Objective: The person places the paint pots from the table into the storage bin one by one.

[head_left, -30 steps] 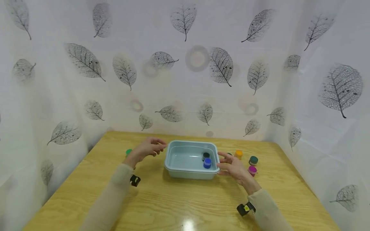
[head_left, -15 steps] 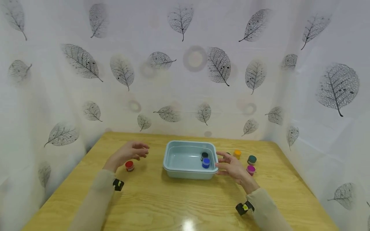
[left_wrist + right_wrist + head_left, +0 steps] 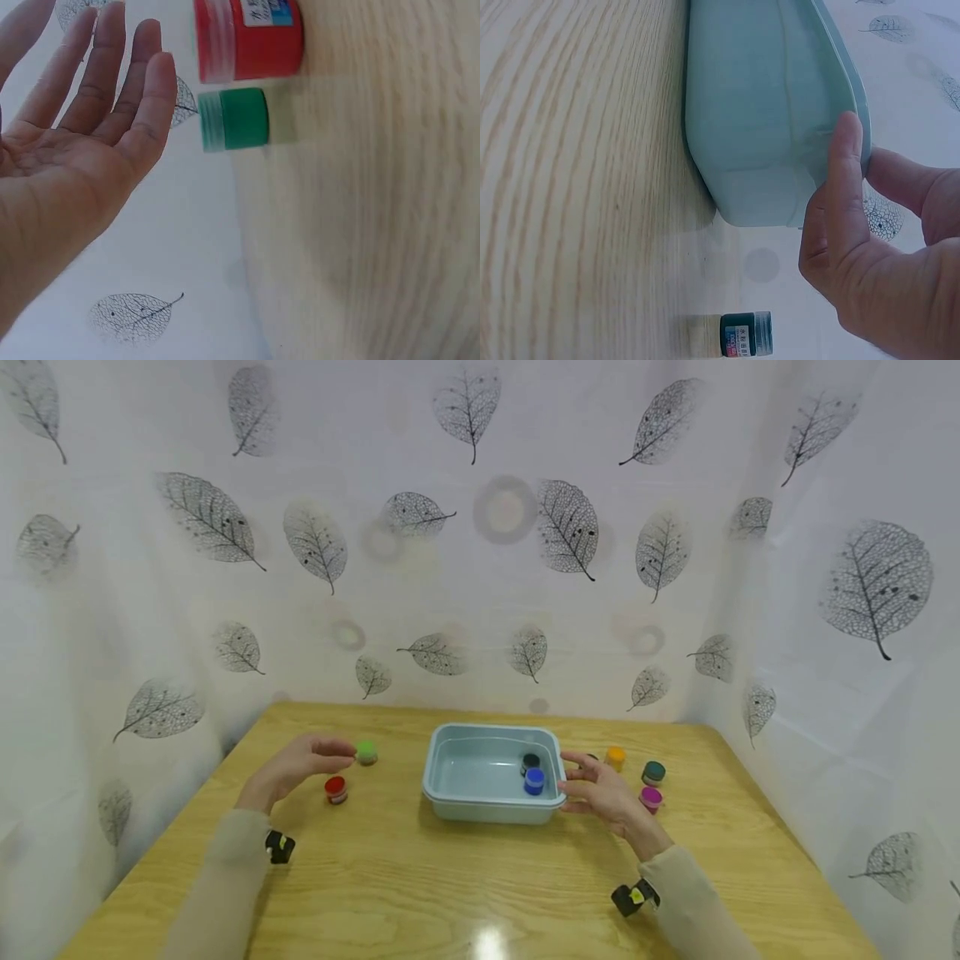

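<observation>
A pale blue plastic basin (image 3: 465, 810) stands mid-table with a black-lidded jar (image 3: 530, 764) and a blue paint jar (image 3: 534, 782) inside. My right hand (image 3: 607, 797) holds its right rim; the right wrist view has fingers against the basin wall (image 3: 757, 112). My left hand (image 3: 296, 764) has loose fingers, the tips close beside a light green-lidded jar (image 3: 367, 752); contact cannot be told. Just below that hand sits a red paint jar (image 3: 336, 790). A green jar (image 3: 244, 120) shows near the left fingers in the left wrist view; the hand hides it in the head view.
Right of the basin stand an orange-lidded jar (image 3: 616, 758), a dark green jar (image 3: 654, 772) and a magenta jar (image 3: 651, 799). Another dark lid (image 3: 592, 761) is partly behind the right hand. A leaf-patterned curtain (image 3: 480, 585) closes off the back and sides of the wooden table (image 3: 420, 893).
My left hand has drawn away from the basin toward the left, uncovering the red jar and then the light green one. The right hand stays at the basin's rim.
</observation>
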The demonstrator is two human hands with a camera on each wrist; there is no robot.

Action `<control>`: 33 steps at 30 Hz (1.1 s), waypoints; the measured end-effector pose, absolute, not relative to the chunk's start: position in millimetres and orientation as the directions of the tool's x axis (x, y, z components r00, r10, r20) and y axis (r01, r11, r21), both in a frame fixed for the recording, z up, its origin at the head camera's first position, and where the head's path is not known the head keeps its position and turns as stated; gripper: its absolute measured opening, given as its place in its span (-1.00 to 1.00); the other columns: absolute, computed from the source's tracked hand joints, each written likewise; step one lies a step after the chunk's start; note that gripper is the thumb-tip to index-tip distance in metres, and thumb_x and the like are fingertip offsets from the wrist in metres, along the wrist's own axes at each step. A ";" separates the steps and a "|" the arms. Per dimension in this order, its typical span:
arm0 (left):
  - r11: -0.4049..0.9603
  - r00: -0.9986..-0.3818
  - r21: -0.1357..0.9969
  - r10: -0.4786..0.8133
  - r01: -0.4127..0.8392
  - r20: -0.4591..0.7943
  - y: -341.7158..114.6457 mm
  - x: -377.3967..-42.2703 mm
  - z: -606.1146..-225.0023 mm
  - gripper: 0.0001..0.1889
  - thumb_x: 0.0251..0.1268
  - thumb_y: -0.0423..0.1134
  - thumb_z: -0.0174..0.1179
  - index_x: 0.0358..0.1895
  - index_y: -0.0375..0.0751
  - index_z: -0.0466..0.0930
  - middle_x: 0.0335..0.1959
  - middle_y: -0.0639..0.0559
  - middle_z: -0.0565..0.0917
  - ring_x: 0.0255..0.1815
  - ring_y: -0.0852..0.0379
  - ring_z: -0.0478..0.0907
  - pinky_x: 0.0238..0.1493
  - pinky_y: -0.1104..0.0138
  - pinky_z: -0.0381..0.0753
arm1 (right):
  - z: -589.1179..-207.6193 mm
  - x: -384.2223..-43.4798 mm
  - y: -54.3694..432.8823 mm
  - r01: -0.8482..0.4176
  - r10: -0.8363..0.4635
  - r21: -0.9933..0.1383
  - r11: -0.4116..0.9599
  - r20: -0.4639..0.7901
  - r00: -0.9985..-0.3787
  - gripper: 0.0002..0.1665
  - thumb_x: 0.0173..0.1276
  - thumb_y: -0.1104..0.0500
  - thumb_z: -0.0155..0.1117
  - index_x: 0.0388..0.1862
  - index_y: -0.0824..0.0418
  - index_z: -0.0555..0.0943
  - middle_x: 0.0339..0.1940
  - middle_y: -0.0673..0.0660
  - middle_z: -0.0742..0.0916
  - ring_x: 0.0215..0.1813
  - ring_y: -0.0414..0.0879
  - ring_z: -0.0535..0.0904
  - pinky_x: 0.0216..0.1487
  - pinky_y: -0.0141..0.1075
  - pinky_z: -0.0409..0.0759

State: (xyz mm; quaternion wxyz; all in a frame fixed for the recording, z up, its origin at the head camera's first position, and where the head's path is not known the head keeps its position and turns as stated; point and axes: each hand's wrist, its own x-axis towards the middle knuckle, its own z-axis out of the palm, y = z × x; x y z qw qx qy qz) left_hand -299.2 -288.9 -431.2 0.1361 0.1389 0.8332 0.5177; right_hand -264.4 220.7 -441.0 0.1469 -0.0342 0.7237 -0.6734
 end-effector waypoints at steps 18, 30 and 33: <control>0.490 -0.906 0.871 0.354 -0.031 -0.231 -303.6 -293.3 -444.5 -0.47 0.24 -0.26 0.33 0.22 -0.48 0.47 0.16 -0.27 0.60 0.05 0.07 0.60 0.08 0.20 0.66 | -439.7 -263.5 220.5 0.151 -0.252 -0.985 0.086 -0.168 -0.953 -0.22 0.38 0.32 0.25 0.52 0.24 0.18 0.17 0.39 0.44 -0.14 -0.05 0.66 -0.09 -0.19 0.76; 0.498 -0.882 0.867 0.399 -0.021 -0.251 -303.7 -292.7 -451.8 -0.38 0.16 -0.32 0.38 0.27 -0.49 0.42 0.19 -0.28 0.57 0.13 0.00 0.51 0.07 0.28 0.64 | -439.2 -262.3 218.7 0.148 -0.241 -0.985 0.094 -0.167 -0.956 -0.24 0.38 0.32 0.25 0.51 0.24 0.20 0.13 0.36 0.44 -0.16 -0.06 0.65 -0.10 -0.20 0.76; 0.486 -0.874 0.873 0.413 -0.029 -0.258 -301.0 -294.2 -450.7 -0.40 0.17 -0.36 0.36 0.26 -0.51 0.42 0.16 -0.27 0.59 0.09 0.04 0.54 0.05 0.30 0.65 | -439.3 -262.1 220.3 0.147 -0.238 -0.985 0.092 -0.165 -0.957 -0.24 0.39 0.33 0.24 0.51 0.23 0.20 0.13 0.36 0.44 -0.16 -0.06 0.65 -0.11 -0.21 0.76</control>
